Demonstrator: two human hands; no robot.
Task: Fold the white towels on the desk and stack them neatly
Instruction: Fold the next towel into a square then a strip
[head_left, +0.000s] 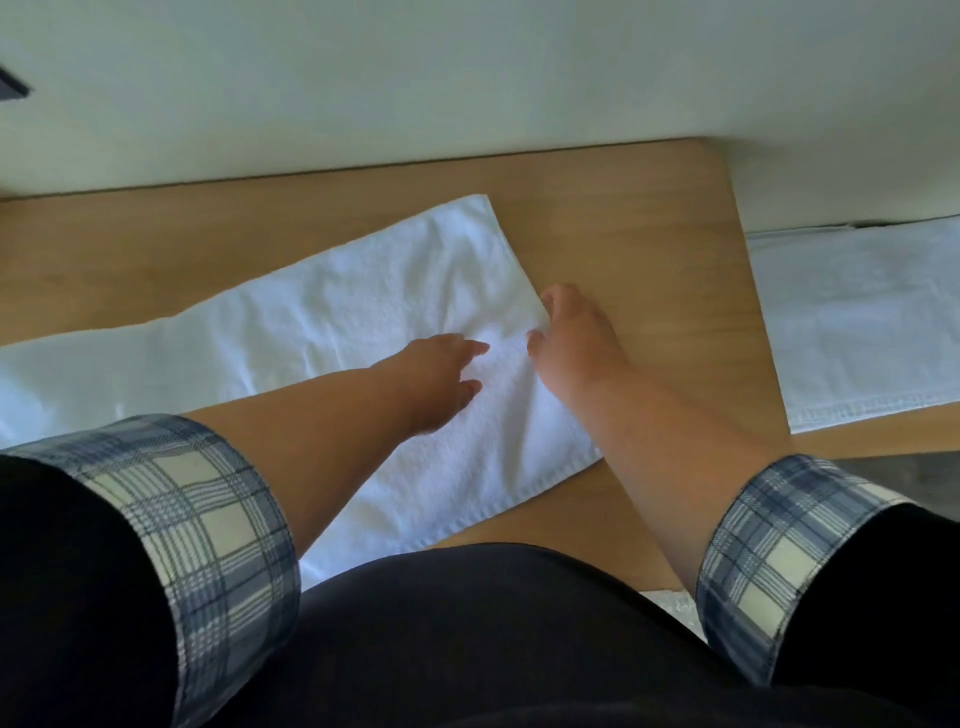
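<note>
A long white towel (322, 322) lies spread out flat on the wooden desk (623, 218), running from the left edge of the view to the middle. My left hand (436, 379) rests flat on the towel near its right end, fingers straight. My right hand (576, 338) sits at the towel's right edge, with its fingers curled onto the hem. A second white towel (857, 322) lies flat at the right, past the desk's side edge.
A white wall (467, 78) runs directly behind the desk. The desk's right edge falls away at about two thirds across the view. A dark object (13, 85) shows at the far left against the wall.
</note>
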